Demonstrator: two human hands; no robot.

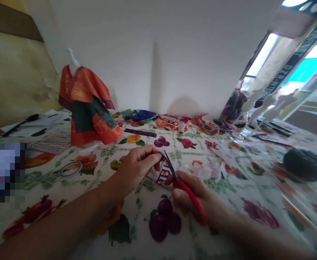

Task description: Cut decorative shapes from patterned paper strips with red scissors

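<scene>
In the middle of the view, my left hand (143, 164) pinches a small patterned piece of fabric (164, 174), purple and white with yellow and red marks. My right hand (192, 193) grips red-handled scissors (189, 196), the thumb lying along the handle. Their metal blades point up and left and look nearly closed, with the tips beside the fabric's top edge and my left fingertips. Part of the fabric is hidden behind my fingers. Whether the blades touch it I cannot tell.
A dressed mini mannequin (90, 108) in orange and green stands back left. Fabric scraps (174, 122) lie along the wall. White scraps (205, 169) are right of my hands. A tape roll (71, 169) lies left. White mannequins (264, 104) and a dark plastic-wrapped bundle (306, 164) are right.
</scene>
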